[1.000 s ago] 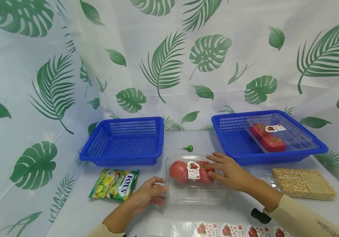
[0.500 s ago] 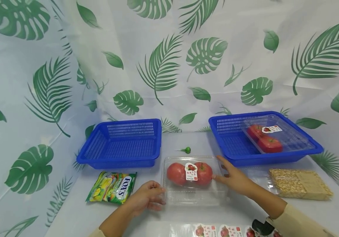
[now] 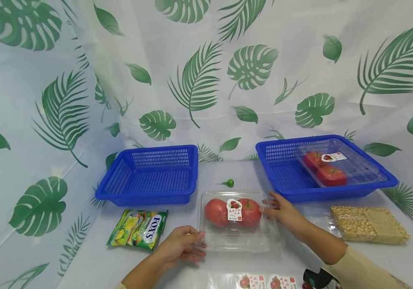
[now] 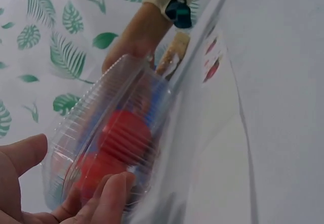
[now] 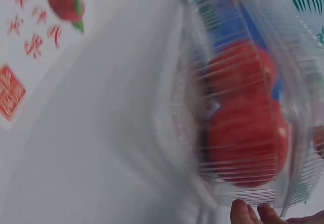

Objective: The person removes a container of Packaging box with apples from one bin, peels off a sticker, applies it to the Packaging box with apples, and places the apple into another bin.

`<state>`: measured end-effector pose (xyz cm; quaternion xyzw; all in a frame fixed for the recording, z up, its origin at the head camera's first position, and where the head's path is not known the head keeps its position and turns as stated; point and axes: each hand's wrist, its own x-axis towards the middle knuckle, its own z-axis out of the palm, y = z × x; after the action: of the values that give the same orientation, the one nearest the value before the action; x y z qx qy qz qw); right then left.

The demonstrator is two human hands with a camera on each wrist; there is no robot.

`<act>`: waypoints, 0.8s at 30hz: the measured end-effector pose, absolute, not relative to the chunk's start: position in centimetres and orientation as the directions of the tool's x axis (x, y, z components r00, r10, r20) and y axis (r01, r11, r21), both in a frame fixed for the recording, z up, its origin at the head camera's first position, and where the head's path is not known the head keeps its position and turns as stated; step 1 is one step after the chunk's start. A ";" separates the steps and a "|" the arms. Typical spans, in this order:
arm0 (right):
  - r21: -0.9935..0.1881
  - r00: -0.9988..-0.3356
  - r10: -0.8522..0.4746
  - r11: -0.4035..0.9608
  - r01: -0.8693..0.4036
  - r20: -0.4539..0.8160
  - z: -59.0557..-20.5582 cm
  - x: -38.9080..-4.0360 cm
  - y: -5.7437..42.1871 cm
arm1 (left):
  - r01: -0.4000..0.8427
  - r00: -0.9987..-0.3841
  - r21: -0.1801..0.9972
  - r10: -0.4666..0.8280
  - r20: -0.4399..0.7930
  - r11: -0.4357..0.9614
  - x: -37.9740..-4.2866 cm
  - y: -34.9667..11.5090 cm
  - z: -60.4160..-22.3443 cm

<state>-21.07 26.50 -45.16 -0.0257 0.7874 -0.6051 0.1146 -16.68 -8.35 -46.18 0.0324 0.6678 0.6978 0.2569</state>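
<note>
A clear plastic clamshell box (image 3: 239,239) holding two red apples (image 3: 249,212) is in the middle of the table, a white fruit label (image 3: 234,210) on its lid. My left hand (image 3: 181,245) grips the box's left side; in the left wrist view its thumb (image 4: 31,153) is by the lid edge and its fingers (image 4: 114,196) lie across the end. My right hand (image 3: 282,210) holds the right side, thumb toward the lid. Fingertips (image 5: 250,213) show at the box's end in the right wrist view. Some fingers are hidden or seen only through plastic.
An empty blue basket (image 3: 146,198) stands back left. Another blue basket (image 3: 275,180) at right holds a similar box (image 3: 358,172) of apples. A FOX'S candy bag (image 3: 138,228), green lollipop (image 3: 230,183), bag of yellow kernels (image 3: 369,224) and label sheet (image 3: 217,281) lie around.
My right hand has moved from over the lid to the box's right side. The left hand stays at the left side, its fingers slightly closer around it.
</note>
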 end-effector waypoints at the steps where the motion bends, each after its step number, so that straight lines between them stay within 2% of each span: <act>1: -0.956 -0.973 -0.174 0.276 0.101 -0.153 -45.0 -20.9 26.6 | -0.310 -0.867 0.950 0.402 -0.293 0.024 -16.7 -8.4 -46.2; 9: -0.907 -0.963 -0.152 0.394 0.149 -0.224 -43.3 -18.7 27.2 | -0.309 -0.870 0.951 0.401 -0.287 0.009 -17.6 -8.9 -45.6; 17: -0.922 -0.937 -0.210 0.329 0.202 -0.280 -42.4 -17.5 28.6 | -0.269 -0.885 0.961 0.410 -0.218 -0.069 -18.6 -8.1 -44.6; 24: -0.942 -0.894 -0.332 0.249 0.225 -0.301 -41.5 -17.3 29.8 | -0.295 -0.893 0.929 0.409 -0.186 -0.222 -19.7 -6.7 -43.5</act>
<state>-17.25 29.85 -41.47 -0.0354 0.7568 -0.6117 0.2274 -19.68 -6.67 -43.53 0.0490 0.5813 0.7802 0.2258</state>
